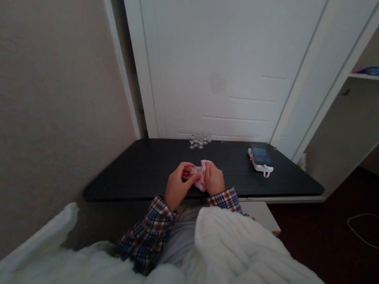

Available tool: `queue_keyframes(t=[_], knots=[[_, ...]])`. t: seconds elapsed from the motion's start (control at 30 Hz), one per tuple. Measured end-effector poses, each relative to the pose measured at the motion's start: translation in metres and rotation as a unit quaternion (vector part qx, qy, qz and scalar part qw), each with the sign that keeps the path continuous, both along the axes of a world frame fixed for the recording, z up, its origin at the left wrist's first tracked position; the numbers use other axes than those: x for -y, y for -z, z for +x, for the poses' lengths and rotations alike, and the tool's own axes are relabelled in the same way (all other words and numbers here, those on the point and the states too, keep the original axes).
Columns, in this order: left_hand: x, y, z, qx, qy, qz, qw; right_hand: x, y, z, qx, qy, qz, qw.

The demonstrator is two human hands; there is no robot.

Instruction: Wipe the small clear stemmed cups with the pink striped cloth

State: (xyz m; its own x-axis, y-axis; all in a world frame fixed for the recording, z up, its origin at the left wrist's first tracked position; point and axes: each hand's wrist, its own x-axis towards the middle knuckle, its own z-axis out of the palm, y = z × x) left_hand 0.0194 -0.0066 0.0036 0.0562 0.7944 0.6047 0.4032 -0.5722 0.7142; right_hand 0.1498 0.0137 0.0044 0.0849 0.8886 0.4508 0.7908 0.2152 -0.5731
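Observation:
Both hands are close together above the near part of the black table (151, 169). My left hand (179, 184) has its fingers and thumb curled round a small see-through object (189, 172), mostly hidden by the fingers and the cloth. A crumpled pink-and-white cloth (202, 180) is gripped in my right hand (215, 179) and pressed against that object. Farther back on the table stands a cluster of several small clear glass-like pieces (198, 142). Their exact kind is too small to tell.
At the table's right lies a dark-screened phone (262, 155) on a white device (258, 167) with a short loop. A white panelled door (230, 36) rises behind the table. White fluffy fabric (248, 255) covers my lap. On the floor at right runs a white cable (364, 241).

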Motion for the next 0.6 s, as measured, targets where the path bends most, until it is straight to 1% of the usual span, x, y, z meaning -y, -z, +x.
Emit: queue_keyframes(t=[0.17,0.27,0.37,0.47,0.6], knots=[[0.0015,-0.0012,0.0018,-0.006,0.005,0.008,1.000,0.0002,-0.0002,-0.0006,-0.028,0.001,-0.016,0.999],[0.0032,-0.0017,0.0012,-0.017,-0.017,0.014,1.000,0.0010,0.0002,-0.0006,-0.021,-0.003,-0.004,1.000],[0.0048,-0.0018,0.0002,-0.027,-0.044,0.028,0.998,0.0017,0.0010,-0.0003,0.012,-0.007,0.005,1.000],[0.0048,-0.0006,-0.0010,-0.039,-0.062,0.032,0.997,0.0023,0.0019,-0.0002,0.030,-0.023,0.018,0.999],[0.0023,0.0026,-0.0026,-0.069,-0.079,0.034,0.994,0.0025,0.0031,-0.0007,0.026,-0.031,0.027,0.999]])
